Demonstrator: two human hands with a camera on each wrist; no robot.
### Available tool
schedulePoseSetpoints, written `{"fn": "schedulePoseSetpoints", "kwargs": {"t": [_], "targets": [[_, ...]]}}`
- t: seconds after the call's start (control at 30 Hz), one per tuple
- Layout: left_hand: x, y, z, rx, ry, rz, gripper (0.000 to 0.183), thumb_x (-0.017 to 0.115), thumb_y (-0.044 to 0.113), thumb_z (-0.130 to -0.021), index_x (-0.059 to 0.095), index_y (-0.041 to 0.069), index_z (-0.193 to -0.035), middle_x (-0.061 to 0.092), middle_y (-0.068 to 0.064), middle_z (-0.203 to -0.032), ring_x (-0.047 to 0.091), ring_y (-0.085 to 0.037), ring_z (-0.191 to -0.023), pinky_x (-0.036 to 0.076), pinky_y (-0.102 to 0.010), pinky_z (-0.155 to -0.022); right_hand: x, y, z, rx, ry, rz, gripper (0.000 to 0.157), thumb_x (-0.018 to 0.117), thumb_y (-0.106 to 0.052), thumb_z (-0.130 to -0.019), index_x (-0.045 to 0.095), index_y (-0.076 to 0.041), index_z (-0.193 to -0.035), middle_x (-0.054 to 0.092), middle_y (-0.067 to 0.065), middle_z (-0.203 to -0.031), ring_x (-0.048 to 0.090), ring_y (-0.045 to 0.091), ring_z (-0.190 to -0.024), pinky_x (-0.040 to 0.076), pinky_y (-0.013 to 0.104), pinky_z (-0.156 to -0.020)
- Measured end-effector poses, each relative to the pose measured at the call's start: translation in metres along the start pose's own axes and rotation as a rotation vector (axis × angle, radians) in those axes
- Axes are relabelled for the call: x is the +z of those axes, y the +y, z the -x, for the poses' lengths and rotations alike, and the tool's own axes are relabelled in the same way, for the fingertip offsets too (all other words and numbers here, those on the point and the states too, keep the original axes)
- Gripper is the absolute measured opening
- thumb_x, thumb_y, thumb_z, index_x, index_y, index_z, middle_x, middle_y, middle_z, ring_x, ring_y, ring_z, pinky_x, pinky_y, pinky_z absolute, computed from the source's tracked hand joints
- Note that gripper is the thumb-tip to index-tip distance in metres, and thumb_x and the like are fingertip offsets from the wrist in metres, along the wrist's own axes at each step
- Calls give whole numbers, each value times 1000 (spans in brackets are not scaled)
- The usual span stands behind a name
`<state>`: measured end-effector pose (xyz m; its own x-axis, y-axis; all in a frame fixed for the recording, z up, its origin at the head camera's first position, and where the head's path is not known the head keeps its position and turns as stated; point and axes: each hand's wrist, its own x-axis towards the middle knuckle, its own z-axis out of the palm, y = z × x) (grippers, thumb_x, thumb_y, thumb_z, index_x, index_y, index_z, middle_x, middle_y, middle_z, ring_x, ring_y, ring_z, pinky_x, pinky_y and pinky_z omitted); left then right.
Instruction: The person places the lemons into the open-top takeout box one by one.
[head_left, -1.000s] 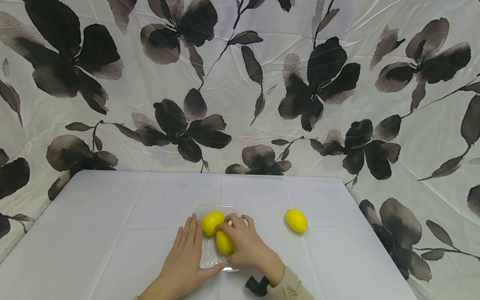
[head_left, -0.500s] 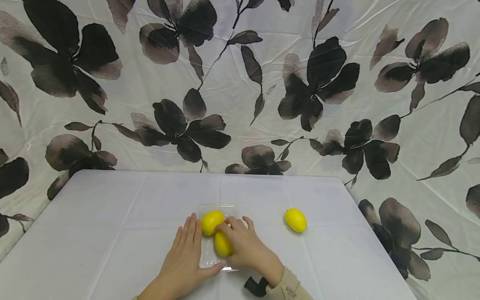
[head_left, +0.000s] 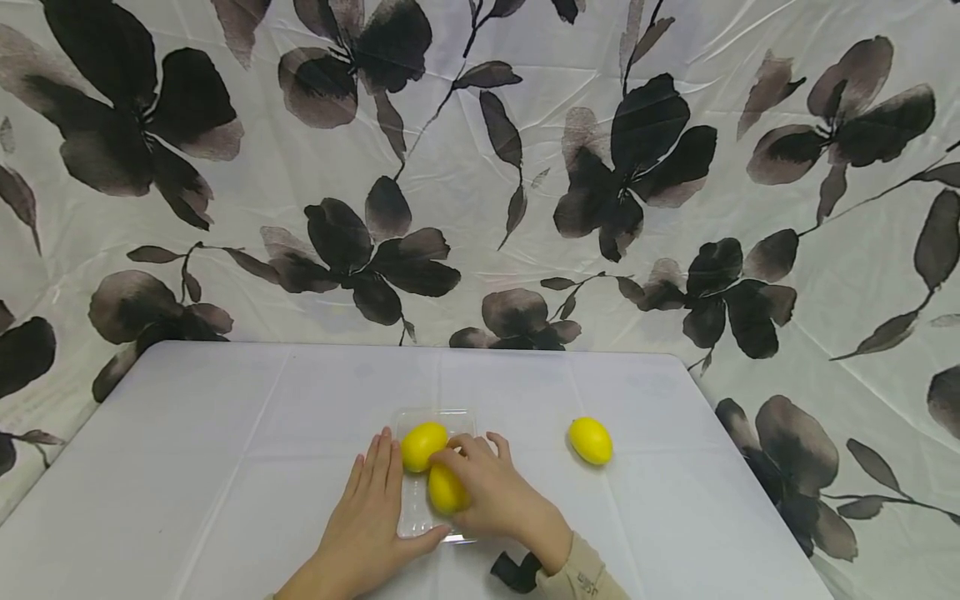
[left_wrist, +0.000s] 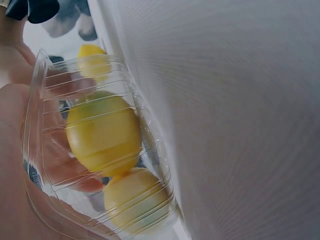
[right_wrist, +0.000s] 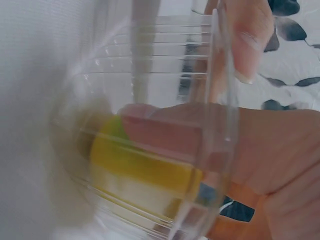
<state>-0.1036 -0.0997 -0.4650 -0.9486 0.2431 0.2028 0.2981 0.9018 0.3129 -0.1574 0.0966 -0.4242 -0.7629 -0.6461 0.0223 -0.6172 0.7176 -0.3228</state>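
A clear plastic container [head_left: 415, 510] stands on the white table with two yellow lemons inside. My right hand [head_left: 504, 498] reaches in and grips the nearer lemon [head_left: 446, 490], its thumb and fingers around the fruit. The farther lemon [head_left: 423, 447] lies against it, toward the container's back left. Along the left wall lies my left hand [head_left: 369, 500], fingers straight and together, thumb stretched across the container's front. Through the clear wall, the right wrist view shows the right thumb on the gripped lemon [right_wrist: 145, 175]. Fingertips on its far side are partly hidden in the head view.
Another lemon [head_left: 591, 441] lies apart on the table to the right. A black object [head_left: 515, 572] is at the right wrist, partly hidden by the beige sleeve [head_left: 583, 573]. Behind the table's back edge hangs a white cloth [head_left: 487, 192] with dark flowers.
Almost nothing differs. Both hands keep their places, and the right hand still holds the nearer lemon inside the container; the whole view has shifted very slightly.
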Motion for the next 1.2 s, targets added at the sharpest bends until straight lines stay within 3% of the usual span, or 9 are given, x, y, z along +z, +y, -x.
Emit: {"fn": "schedulePoseSetpoints", "kwargs": {"t": [0.13,0.43,0.73,1.0,1.2], "targets": [[0,0,0,3,1,-4,125,53,84,-77,22,-12,-151,7,-26,-163,10,-38,-150,6,-47,-122,-2,0,1,-15,15,2,64,86,-24,-73,59,-23,-131,53,0,-134,48,21,-126,22,61,-113],[-2,0,0,22,16,-19,123,50,84,-78,26,-13,-149,11,-27,-161,13,-39,-149,19,-56,-118,0,0,2,-27,54,11,51,81,-29,-79,63,-21,-126,56,-3,-128,53,17,-115,24,58,-111],[-1,0,1,16,14,-22,124,51,84,-78,25,-13,-150,9,-27,-162,13,-39,-149,11,-50,-121,0,1,0,-83,32,-62,55,85,-11,-70,66,-20,-120,56,-5,-125,51,11,-120,24,58,-113],[-2,0,0,7,-13,-29,124,50,84,-78,22,-12,-151,7,-26,-162,11,-38,-150,13,-51,-120,-2,-1,0,-138,10,-108,54,84,-3,-68,67,-22,-115,57,-8,-124,48,10,-124,24,60,-113],[-2,0,0,4,-14,-23,124,50,84,-79,21,-12,-151,7,-26,-163,10,-38,-150,11,-51,-121,-5,0,0,-130,5,-107,55,81,1,-67,68,-22,-115,58,-10,-126,49,10,-125,25,59,-112]]}}
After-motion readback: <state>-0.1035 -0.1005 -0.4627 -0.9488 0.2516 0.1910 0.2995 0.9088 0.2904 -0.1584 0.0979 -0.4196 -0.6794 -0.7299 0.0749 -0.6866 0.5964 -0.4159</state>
